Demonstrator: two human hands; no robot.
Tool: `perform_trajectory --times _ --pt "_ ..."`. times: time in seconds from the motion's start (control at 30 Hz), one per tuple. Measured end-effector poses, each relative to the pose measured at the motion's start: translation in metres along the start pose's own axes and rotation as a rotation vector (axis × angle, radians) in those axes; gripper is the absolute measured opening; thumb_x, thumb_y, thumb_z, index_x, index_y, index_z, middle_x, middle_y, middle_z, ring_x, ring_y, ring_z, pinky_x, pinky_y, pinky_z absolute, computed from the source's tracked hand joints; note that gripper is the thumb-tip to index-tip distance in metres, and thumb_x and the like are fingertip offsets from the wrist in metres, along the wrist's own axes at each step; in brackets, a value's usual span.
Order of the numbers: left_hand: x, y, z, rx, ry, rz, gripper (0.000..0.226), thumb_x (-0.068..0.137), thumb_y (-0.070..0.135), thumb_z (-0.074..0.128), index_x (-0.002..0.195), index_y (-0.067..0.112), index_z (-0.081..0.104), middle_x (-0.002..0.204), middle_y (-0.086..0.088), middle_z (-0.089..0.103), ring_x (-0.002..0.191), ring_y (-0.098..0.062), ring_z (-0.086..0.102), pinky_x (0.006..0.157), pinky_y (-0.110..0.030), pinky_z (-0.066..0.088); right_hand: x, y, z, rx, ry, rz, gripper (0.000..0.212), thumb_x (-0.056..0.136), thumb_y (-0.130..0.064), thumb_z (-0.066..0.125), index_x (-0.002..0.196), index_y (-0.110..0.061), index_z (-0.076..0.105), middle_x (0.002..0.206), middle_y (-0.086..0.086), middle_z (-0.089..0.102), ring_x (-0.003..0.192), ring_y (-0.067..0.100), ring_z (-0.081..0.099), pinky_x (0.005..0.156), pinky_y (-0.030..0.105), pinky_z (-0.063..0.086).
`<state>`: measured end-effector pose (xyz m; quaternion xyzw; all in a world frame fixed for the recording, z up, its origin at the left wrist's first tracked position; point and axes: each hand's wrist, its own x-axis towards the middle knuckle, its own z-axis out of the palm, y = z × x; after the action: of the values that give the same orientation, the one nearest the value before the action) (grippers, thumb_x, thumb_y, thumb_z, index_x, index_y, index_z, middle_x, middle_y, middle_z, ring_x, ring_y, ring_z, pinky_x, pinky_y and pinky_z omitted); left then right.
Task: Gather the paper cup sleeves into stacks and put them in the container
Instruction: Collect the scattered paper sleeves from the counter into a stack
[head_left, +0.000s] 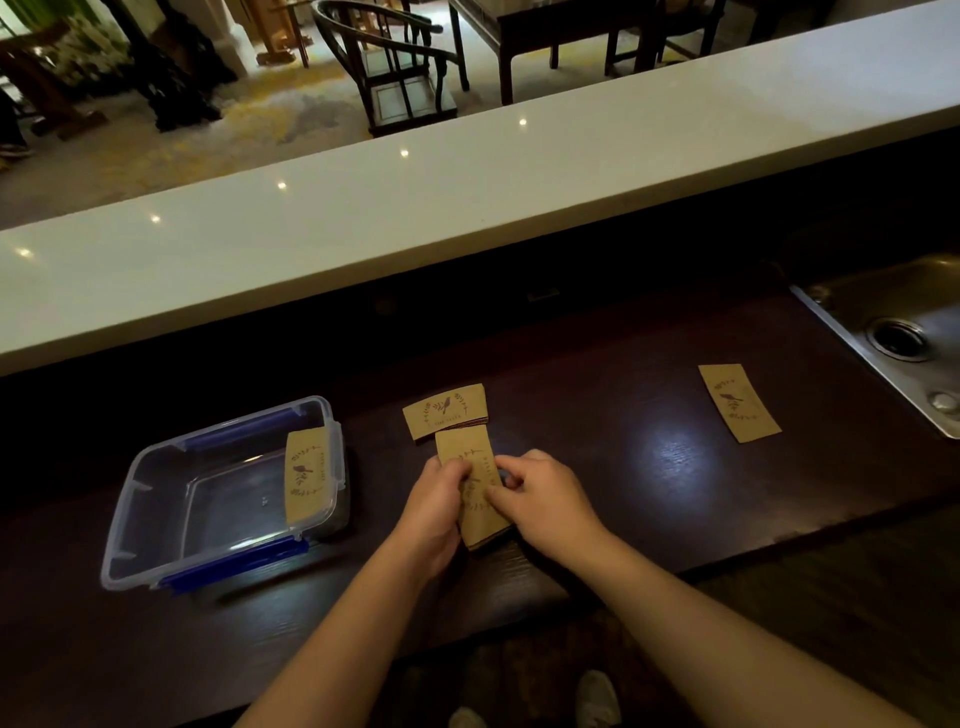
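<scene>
both hands (488, 499) seemingly pinching sleeve stack (475, 493) between.

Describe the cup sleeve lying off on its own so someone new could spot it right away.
Find the metal sink at the right end of the dark counter. The lone sleeve lies flat just left of it, the only one untouched and apart from the others.
</scene>
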<state>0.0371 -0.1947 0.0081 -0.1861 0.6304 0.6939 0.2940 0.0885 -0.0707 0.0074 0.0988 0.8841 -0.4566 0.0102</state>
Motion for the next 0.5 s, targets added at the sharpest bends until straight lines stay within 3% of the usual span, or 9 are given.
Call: perform_trajectory --times 0.13,0.17,0.23,0.3,0.43,0.5 --pt "0.000 -0.002 -0.002 0.018 -0.005 0.006 0.024 0.096 0.014 0.043 0.119 0.012 0.050 0.109 -0.016 0.069 0.093 -0.028 0.069 0.070 -0.041 0.057 -0.003 0.001 0.000 -0.022 -0.025 -0.036 0.004 0.086 -0.031 0.063 0.083 -0.032 0.062 0.075 -0.004 0.049 0.071 0.017 0.052 0.062 0.032 0.043" --pt "0.001 -0.002 -0.002 0.017 -0.004 0.008 0.023 0.096 0.014 0.043 0.118 0.012 0.050 0.109 -0.016 0.068 0.093 -0.028 0.069 0.071 -0.042 0.057 -0.002 0.001 -0.004 -0.031 -0.043 -0.040 0.001 0.087 -0.034 0.062 0.086 -0.035 0.063 0.077 -0.001 0.053 0.072 0.018 0.054 0.064 0.034 0.046" --pt "0.002 -0.001 -0.003 0.031 -0.006 0.011 0.023 0.096 0.015 0.044 0.118 0.013 0.050 0.108 -0.015 0.067 0.093 -0.028 0.066 0.079 -0.047 0.056 0.004 0.006 -0.017 -0.117 -0.012 -0.020 0.027 0.088 -0.039 0.061 0.110 -0.026 0.068 0.090 0.007 0.063 0.084 0.024 0.061 0.074 0.036 0.049" --pt "0.004 0.000 -0.004 0.045 -0.009 0.019 0.022 0.096 0.017 0.044 0.117 0.013 0.050 0.105 -0.014 0.066 0.093 -0.027 0.065 0.086 -0.050 0.053 0.019 0.020 -0.043 -0.207 0.122 0.027 0.040 0.088 -0.040 0.060 0.120 -0.018 0.064 0.101 0.011 0.066 0.094 0.029 0.062 0.079 0.037 0.050" --pt "0.007 0.001 -0.006 0.002 -0.014 0.030 0.017 0.096 0.015 0.043 0.111 0.014 0.051 0.096 -0.011 0.066 0.084 -0.024 0.064 0.071 -0.042 0.053 0.047 0.073 -0.115 -0.295 0.340 0.267 0.039 0.090 -0.037 0.057 0.119 -0.012 0.065 0.115 0.016 0.066 0.105 0.035 0.060 0.086 0.040 0.050" --pt "0.009 -0.001 -0.006 -0.020 -0.005 0.026 0.017 0.096 0.015 0.043 0.111 0.013 0.051 0.096 -0.011 0.065 0.084 -0.024 0.064 0.071 -0.042 0.052 0.053 0.106 -0.148 -0.359 0.416 0.434 0.041 0.091 -0.036 0.054 0.119 -0.007 0.064 0.119 0.020 0.063 0.108 0.039 0.057 0.088 0.042 0.049"
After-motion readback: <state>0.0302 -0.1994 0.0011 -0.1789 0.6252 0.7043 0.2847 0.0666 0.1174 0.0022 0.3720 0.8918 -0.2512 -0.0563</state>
